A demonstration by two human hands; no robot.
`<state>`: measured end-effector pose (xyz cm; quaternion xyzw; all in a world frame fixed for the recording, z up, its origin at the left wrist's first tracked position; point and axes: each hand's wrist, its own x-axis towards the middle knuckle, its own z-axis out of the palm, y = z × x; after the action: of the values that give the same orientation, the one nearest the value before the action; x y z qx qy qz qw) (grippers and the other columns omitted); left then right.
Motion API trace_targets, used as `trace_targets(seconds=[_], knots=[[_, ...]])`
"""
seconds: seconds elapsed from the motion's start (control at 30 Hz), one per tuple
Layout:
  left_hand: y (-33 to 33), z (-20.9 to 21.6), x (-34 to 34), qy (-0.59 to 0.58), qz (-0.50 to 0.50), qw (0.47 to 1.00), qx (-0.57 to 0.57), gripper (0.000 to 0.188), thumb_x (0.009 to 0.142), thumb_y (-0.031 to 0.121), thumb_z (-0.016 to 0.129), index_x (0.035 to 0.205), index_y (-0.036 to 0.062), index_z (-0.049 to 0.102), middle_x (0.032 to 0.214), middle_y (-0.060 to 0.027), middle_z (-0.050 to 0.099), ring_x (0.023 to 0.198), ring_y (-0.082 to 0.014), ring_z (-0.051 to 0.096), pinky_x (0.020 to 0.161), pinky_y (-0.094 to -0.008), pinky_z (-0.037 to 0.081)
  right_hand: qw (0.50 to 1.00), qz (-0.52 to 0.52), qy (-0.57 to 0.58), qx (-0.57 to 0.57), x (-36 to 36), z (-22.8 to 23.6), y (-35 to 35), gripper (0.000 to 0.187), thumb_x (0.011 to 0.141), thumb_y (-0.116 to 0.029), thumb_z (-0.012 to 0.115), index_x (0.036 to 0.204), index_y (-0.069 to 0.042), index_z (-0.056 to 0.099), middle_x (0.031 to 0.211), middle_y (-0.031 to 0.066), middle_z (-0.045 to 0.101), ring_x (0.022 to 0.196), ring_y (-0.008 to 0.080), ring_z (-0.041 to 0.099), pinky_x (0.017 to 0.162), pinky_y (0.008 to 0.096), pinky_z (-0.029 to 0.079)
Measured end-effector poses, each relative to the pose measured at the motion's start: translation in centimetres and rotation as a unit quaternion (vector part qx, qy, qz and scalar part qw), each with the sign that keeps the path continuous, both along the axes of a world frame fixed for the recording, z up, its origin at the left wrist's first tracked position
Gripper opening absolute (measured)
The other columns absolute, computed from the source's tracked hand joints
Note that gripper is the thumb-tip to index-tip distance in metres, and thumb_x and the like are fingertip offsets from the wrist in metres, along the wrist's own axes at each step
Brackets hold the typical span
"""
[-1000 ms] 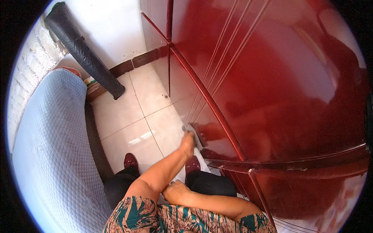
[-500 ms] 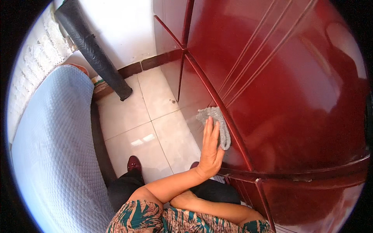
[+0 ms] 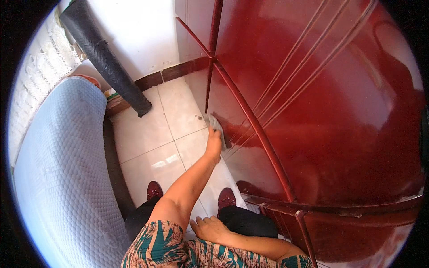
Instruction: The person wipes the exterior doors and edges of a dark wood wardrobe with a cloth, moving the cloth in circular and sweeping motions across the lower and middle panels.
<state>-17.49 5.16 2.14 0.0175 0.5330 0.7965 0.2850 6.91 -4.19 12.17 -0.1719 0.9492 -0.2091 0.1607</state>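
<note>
My left hand (image 3: pixel 214 143) reaches forward, its fingers closed on a grey cloth (image 3: pixel 215 121). The cloth lies against the lower side of a glossy dark-red cabinet (image 3: pixel 321 134), low down near the floor, and is partly hidden by the hand. My right hand (image 3: pixel 209 228) rests by my lap with its forearm across my front. Its fingers are slightly bent and apart, and nothing shows in them.
A bed or seat with a light-blue quilted cover (image 3: pixel 71 169) runs along the left. A black wrapped post (image 3: pixel 107 58) slants down to the tiled floor (image 3: pixel 143 134). Both my shoes stand on the tiles, the right one (image 3: pixel 226 198) close to the cabinet.
My left hand has moved forward, left and down the cabinet side with the cloth. My right hand, hidden before behind the left forearm, now shows by my lap.
</note>
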Motion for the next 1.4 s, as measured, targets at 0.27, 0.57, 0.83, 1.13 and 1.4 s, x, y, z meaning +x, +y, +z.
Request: trace_targets(seconds=[0.27, 0.57, 0.83, 1.13, 1.4], knots=[[-0.7, -4.3, 13.4, -0.070, -0.059, 0.995, -0.030, 0.040, 0.089, 0.014, 0.033, 0.128, 0.0090, 0.032, 0.109, -0.0118, 0.050, 0.098, -0.0231, 0.051, 0.091, -0.0390, 0.042, 0.993, 0.025, -0.110, -0.028, -0.6, 0.7, 1.1, 0.030, 0.082, -0.020, 0.046, 0.100, -0.002, 0.062, 0.096, 0.0180, 0.063, 0.086, 0.0343, 0.061, 0.078, 0.0444, 0.045], [-2.0, 9.3, 13.0, 0.372, 0.002, 0.923, -0.095, 0.066, 0.082, 0.003, 0.034, 0.143, -0.0025, 0.011, 0.150, -0.0213, 0.008, 0.140, -0.0313, 0.006, 0.113, -0.0357, 0.006, 0.992, -0.037, -0.090, -0.081, -0.7, 1.6, 1.0, 0.028, 0.078, -0.017, 0.049, 0.097, -0.002, 0.062, 0.097, 0.0169, 0.063, 0.086, 0.0302, 0.062, 0.073, 0.0433, 0.047], [0.1, 8.3, 2.2, 0.240, 0.044, 0.968, -0.060, 0.063, 0.082, 0.008, 0.033, 0.143, 0.0053, 0.018, 0.131, -0.0166, 0.031, 0.118, -0.0274, 0.031, 0.097, -0.0339, 0.028, 0.996, -0.031, 0.078, 0.044, 0.8, -0.2, 0.3, 0.022, 0.079, -0.016, 0.051, 0.095, -0.004, 0.061, 0.078, 0.0083, 0.057, 0.064, 0.0201, 0.058, 0.054, 0.0324, 0.041], [0.0, -6.1, 2.4, -0.054, -0.053, 0.997, 0.014, 0.062, 0.086, 0.014, 0.035, 0.145, 0.0128, 0.016, 0.138, -0.0133, 0.035, 0.124, -0.0281, 0.035, 0.105, -0.0354, 0.027, 0.995, -0.046, 0.081, 0.039, 0.3, 0.4, 0.7, 0.021, 0.081, -0.016, 0.050, 0.095, -0.005, 0.061, 0.079, 0.0079, 0.055, 0.064, 0.0202, 0.055, 0.055, 0.0319, 0.039], [-1.6, -6.2, 15.3, -0.315, -0.104, 0.940, -0.080, 0.041, 0.090, 0.027, 0.042, 0.129, 0.0173, 0.037, 0.124, -0.0110, 0.045, 0.112, -0.0260, 0.043, 0.089, -0.0465, 0.038, 1.000, 0.004, -0.012, -0.002, 0.9, -0.6, 1.4, 0.018, 0.079, -0.019, 0.051, 0.085, -0.008, 0.064, 0.084, 0.0102, 0.061, 0.078, 0.0253, 0.060, 0.067, 0.0376, 0.042]])
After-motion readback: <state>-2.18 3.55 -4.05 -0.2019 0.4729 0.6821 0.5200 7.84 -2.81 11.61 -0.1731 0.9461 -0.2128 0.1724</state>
